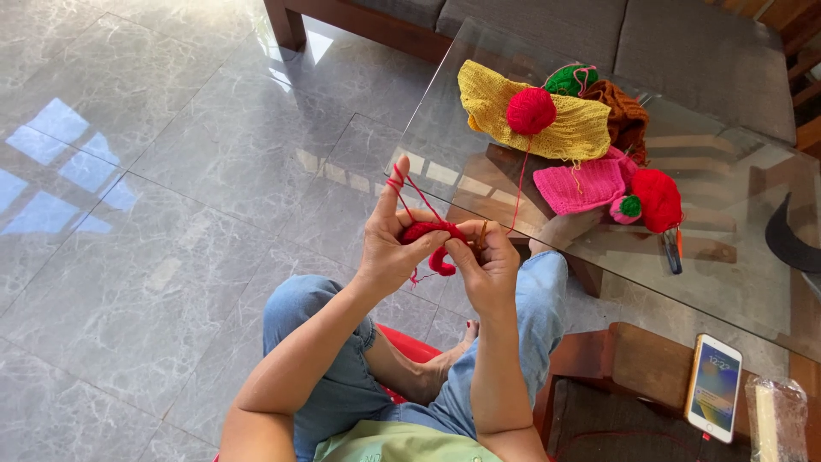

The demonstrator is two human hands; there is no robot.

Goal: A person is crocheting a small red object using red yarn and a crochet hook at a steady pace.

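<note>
My left hand (389, 235) pinches a small red crocheted piece (428, 233), with red yarn wound over its raised index finger. My right hand (487, 265) grips a wooden crochet hook (482, 234) at that piece. The yarn strand (518, 184) runs up to a red yarn ball (531, 110) lying on a yellow knitted cloth (581, 128) on the glass table (462, 145).
The table also bears a green yarn ball (570, 80), brown knit (627, 111), a pink knitted piece (581, 186), a red knitted item (658, 199), scissors (673, 250) and a phone (713, 387). A grey sofa (676, 43) stands behind. Marble floor (154, 171) lies to the left.
</note>
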